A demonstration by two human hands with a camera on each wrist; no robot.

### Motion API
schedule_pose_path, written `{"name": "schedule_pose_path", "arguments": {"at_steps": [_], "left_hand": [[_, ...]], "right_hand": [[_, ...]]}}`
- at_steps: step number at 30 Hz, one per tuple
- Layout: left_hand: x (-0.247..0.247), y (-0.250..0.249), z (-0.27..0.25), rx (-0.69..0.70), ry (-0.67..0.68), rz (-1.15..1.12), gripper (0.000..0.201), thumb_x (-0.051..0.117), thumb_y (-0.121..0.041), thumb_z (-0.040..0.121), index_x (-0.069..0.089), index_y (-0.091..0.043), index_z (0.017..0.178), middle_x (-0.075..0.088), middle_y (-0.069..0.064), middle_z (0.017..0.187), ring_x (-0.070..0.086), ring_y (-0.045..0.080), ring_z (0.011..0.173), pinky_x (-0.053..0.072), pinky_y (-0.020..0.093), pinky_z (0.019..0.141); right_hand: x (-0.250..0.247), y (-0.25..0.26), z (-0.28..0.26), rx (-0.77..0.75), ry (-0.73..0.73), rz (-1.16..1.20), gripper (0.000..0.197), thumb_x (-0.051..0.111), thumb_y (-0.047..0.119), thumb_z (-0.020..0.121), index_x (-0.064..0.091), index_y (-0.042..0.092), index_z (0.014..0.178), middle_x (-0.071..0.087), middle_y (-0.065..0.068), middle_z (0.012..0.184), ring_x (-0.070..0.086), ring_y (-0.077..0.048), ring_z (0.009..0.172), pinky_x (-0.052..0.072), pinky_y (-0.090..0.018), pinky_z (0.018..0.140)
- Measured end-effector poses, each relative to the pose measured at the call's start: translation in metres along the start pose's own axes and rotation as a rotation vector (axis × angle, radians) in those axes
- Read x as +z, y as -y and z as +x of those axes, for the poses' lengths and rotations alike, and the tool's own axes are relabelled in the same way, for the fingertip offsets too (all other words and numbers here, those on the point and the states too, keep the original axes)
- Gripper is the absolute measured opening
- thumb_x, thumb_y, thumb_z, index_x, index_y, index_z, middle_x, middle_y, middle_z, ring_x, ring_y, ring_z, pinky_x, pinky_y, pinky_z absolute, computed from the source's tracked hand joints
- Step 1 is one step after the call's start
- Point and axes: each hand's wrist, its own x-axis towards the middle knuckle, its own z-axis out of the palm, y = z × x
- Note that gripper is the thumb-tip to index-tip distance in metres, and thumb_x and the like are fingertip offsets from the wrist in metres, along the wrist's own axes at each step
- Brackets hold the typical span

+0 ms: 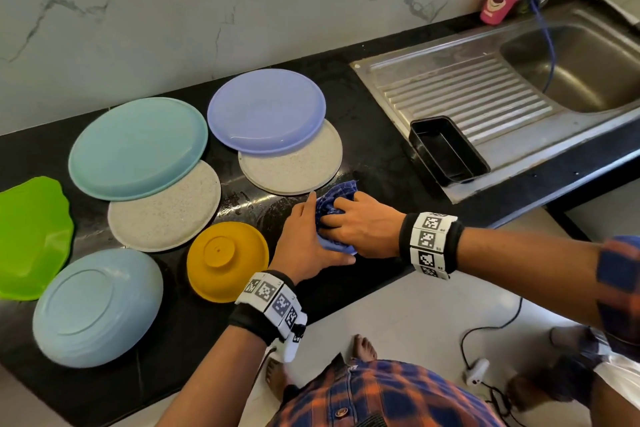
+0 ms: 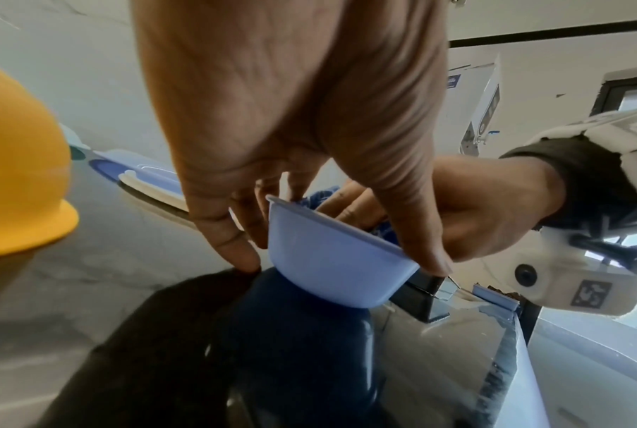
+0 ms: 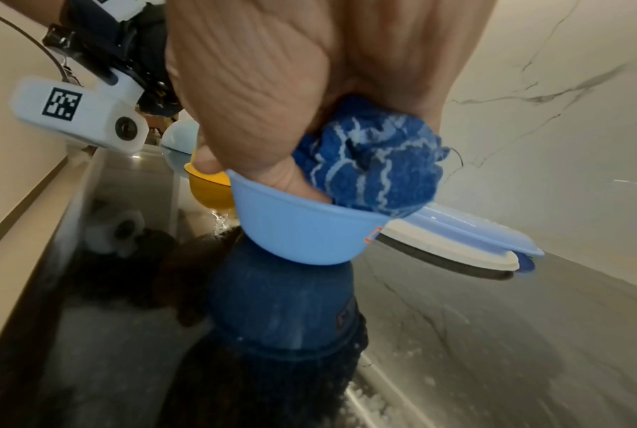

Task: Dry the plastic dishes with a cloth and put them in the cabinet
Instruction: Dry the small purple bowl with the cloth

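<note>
A small light-blue plastic bowl (image 1: 337, 247) stands upright on the wet black counter (image 1: 374, 156) near its front edge. My left hand (image 1: 306, 239) grips the bowl (image 2: 331, 260) from outside, the thumb on one side of the rim and the fingers on the other. My right hand (image 1: 360, 224) holds a bunched blue checked cloth (image 1: 335, 199) and presses it down into the bowl (image 3: 294, 231). In the right wrist view the cloth (image 3: 371, 168) bulges out over the rim. The inside of the bowl is hidden.
Left of my hands lie an upturned yellow bowl (image 1: 227, 260), a pale blue bowl (image 1: 97, 307), a teal plate (image 1: 138, 147), a purple plate (image 1: 266, 111), two speckled grey plates (image 1: 166, 208) and a green dish (image 1: 31, 236). A black tray (image 1: 448, 151) sits on the drainboard beside the sink (image 1: 571, 69).
</note>
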Motion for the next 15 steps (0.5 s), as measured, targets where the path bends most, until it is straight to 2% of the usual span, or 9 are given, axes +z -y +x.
{"name": "schedule_pose_path", "arguments": {"at_steps": [4,8,9,12,14,15], "left_hand": [[-0.001,0.000,0.006,0.025,-0.019,0.035,0.138,0.093,-0.059,0.037,0.026,-0.023,0.153,0.041,0.001,0.140,0.043,0.020,0.131,0.041,0.043,0.110],[-0.005,0.000,0.009,0.043,0.003,0.112,0.138,0.087,-0.065,0.036,0.026,-0.024,0.153,0.044,0.000,0.137,0.045,0.021,0.127,0.041,0.041,0.109],[-0.005,0.001,0.011,0.046,0.003,0.131,0.139,0.084,-0.069,0.035,0.026,-0.024,0.153,0.044,0.000,0.137,0.045,0.020,0.127,0.041,0.041,0.109],[-0.003,0.006,0.014,0.082,0.011,0.172,0.126,0.077,-0.073,0.042,0.025,-0.036,0.150,0.047,-0.003,0.137,0.045,0.019,0.126,0.041,0.040,0.109],[-0.002,0.006,0.016,0.109,0.039,0.198,0.111,0.071,-0.071,0.051,0.022,-0.047,0.147,0.047,-0.005,0.139,0.045,0.018,0.127,0.039,0.042,0.110],[-0.001,0.006,0.016,0.111,0.060,0.212,0.110,0.070,-0.072,0.052,0.021,-0.049,0.147,0.046,-0.004,0.140,0.044,0.019,0.128,0.037,0.042,0.111]], "right_hand": [[0.001,0.003,-0.001,0.046,-0.010,0.029,0.033,0.059,0.033,0.090,0.066,0.025,0.121,0.063,0.004,0.117,0.054,-0.023,0.092,0.040,-0.035,0.068],[0.002,0.013,-0.001,0.145,-0.014,0.024,0.033,0.062,0.034,0.089,0.068,0.021,0.118,0.066,0.002,0.110,0.058,-0.024,0.084,0.034,-0.033,0.066],[0.002,0.015,-0.001,0.174,-0.009,0.015,0.033,0.062,0.032,0.089,0.068,0.018,0.118,0.066,0.000,0.109,0.059,-0.025,0.083,0.035,-0.033,0.065],[-0.006,0.021,0.003,0.262,0.091,0.058,0.029,0.053,0.024,0.094,0.066,0.010,0.114,0.066,-0.008,0.105,0.060,-0.029,0.084,0.046,-0.037,0.069],[-0.016,0.023,0.007,0.291,0.202,0.095,0.027,0.045,0.023,0.097,0.067,0.009,0.106,0.068,-0.009,0.102,0.059,-0.027,0.083,0.042,-0.035,0.066],[-0.023,0.023,0.009,0.297,0.247,0.140,0.027,0.044,0.023,0.098,0.068,0.010,0.101,0.069,-0.009,0.099,0.059,-0.027,0.081,0.039,-0.035,0.066]]}}
